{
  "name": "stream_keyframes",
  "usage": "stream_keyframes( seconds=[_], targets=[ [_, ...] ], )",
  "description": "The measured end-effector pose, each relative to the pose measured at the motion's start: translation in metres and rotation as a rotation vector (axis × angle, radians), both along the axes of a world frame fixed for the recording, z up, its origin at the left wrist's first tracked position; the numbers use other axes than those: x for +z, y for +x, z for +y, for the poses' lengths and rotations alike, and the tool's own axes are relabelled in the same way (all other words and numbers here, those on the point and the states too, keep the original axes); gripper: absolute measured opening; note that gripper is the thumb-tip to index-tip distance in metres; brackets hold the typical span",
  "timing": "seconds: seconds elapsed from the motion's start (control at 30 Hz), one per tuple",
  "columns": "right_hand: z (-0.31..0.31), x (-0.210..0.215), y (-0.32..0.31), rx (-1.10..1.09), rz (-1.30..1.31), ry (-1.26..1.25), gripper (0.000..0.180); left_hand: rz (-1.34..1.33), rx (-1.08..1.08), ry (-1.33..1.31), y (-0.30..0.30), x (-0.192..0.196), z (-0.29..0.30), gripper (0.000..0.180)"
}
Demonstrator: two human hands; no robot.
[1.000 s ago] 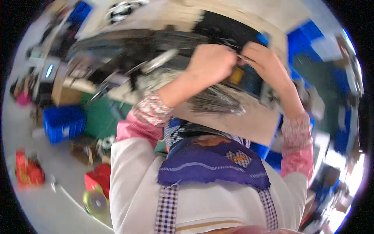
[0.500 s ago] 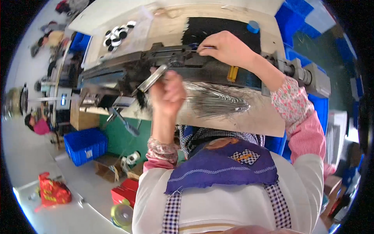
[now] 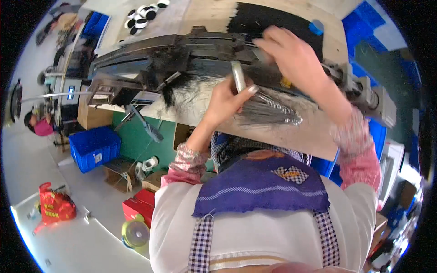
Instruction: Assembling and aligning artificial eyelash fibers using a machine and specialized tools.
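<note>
My left hand [image 3: 226,101] is closed on a short silver metal bar [image 3: 237,77], which points up toward the long dark metal machine [image 3: 209,51]. Just below and right of that hand lies a bundle of thin metal wires [image 3: 273,109] on the bench. My right hand [image 3: 291,52] hovers over the right part of the machine, its fingers smeared by motion; whether they hold anything is unclear. Black bristle fibres [image 3: 168,93] hang from the machine's left part and scatter on the bench near a small light metal piece [image 3: 170,80].
A black mat [image 3: 282,25] with a blue round cap [image 3: 316,27] lies behind the machine. White-and-black round pieces [image 3: 142,18] are heaped at the back left. A blue crate [image 3: 95,148], a red box [image 3: 140,204] and a red bag [image 3: 55,204] stand on the floor.
My left hand has moved right with the silver bar, from the machine's bristly part to beside the wires. My right hand has shifted right; the thin rod it pinched no longer shows clearly.
</note>
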State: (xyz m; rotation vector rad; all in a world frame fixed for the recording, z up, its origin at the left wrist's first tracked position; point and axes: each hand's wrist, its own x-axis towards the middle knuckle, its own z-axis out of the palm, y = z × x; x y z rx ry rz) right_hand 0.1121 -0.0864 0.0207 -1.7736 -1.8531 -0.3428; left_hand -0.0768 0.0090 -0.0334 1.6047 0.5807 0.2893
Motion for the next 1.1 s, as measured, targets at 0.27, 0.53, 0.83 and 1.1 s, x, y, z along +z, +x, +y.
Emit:
stream_keyframes(
  seconds=[0.27, 0.53, 0.83, 1.1],
  targets=[
    [-0.061, -0.062, 0.008, -0.262, -0.101, -0.338, 0.025, -0.131, 0.76, -0.362, -0.073, -0.033, 0.095, 0.04],
    [-0.085, -0.051, 0.0, -0.269, 0.16, -0.382, 0.011, -0.392, 0.842, -0.129, -0.048, -0.03, 0.052, 0.025],
    [-0.134, -0.008, -0.021, -0.203, 0.269, -0.629, 0.014, -0.142, -0.293, -0.771, 0.093, 0.029, -0.035, 0.023],
    [-0.099, 0.039, 0.017, -0.177, 0.272, 0.02, 0.023, -0.37, 0.227, -0.577, 0.091, 0.008, -0.03, 0.023]
  ],
)
